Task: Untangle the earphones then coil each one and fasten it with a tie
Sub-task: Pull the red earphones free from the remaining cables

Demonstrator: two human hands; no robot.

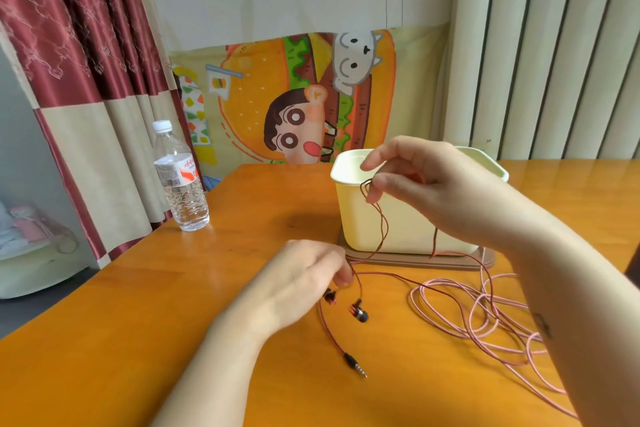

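A dark red earphone cable (381,225) runs from my raised right hand (415,184) down to my left hand (304,274), which pinches it low over the table. Two earbuds (358,312) dangle just below my left fingers, and the jack plug (355,365) lies on the table nearer me. My right hand pinches a loop of the same cable in front of the bin. A pink earphone cable (485,329) lies in loose loops at the right, crossed by the red cable. No tie is visible.
A cream plastic bin (349,215) stands on a brown tray (460,263) behind the hands. A water bottle (180,180) stands at the orange table's (138,340) left edge. A curtain hangs at the left, and a cartoon poster covers the wall behind.
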